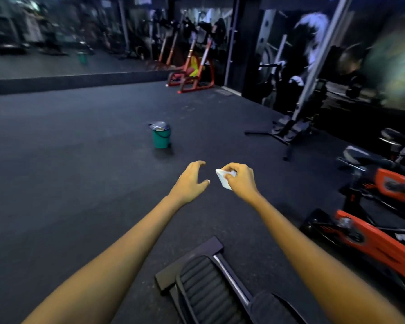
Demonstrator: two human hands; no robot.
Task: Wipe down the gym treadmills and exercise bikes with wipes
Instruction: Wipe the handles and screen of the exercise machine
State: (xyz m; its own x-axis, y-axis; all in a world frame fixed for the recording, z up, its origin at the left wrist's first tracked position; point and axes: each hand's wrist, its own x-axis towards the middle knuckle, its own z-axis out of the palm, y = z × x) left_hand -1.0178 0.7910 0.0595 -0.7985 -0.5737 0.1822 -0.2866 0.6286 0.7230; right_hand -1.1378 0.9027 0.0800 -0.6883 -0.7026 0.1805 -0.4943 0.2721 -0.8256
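My right hand [240, 181] pinched a crumpled white wipe [224, 179]; my left hand [190, 181] hung open, empty. Wipe judged light, limp; grip it bunched. Green bin [161, 136] at twelve, exercise bikes [381, 220] at three.

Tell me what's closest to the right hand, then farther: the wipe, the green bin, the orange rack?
1. Wipe, pinched in the right hand.
2. Green bin, on the floor ahead, to the left.
3. Orange rack, far back by the mirror.
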